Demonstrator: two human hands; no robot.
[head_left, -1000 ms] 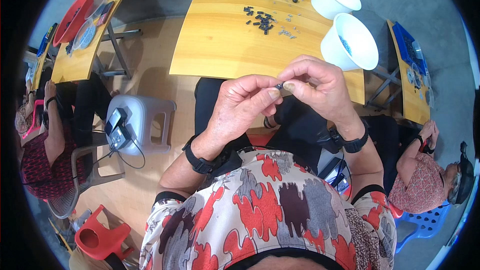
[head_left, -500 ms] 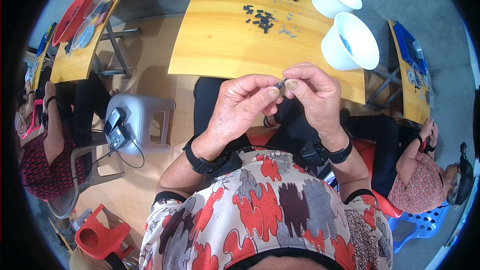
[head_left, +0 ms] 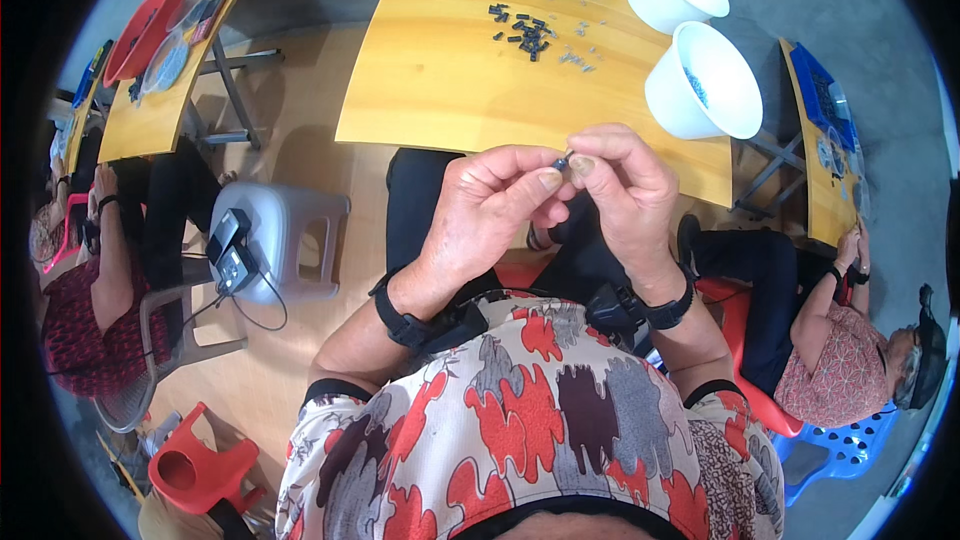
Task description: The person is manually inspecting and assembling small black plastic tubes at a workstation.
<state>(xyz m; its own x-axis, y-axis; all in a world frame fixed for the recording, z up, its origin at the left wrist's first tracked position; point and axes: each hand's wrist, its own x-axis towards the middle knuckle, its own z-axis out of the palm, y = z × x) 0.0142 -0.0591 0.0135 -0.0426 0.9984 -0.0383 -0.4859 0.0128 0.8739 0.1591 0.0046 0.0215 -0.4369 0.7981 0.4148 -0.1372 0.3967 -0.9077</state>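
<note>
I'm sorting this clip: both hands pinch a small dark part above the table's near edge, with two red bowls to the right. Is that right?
Not quite: the two bowls are white, not red, as the head view shows. The rest holds: left hand and right hand pinch the small dark part above the near edge of the wooden table.

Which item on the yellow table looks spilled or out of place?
Small dark parts lie scattered loose on the yellow table, outside the white bowls. Nothing looks damaged; both hands pinch one tiny part.
</note>
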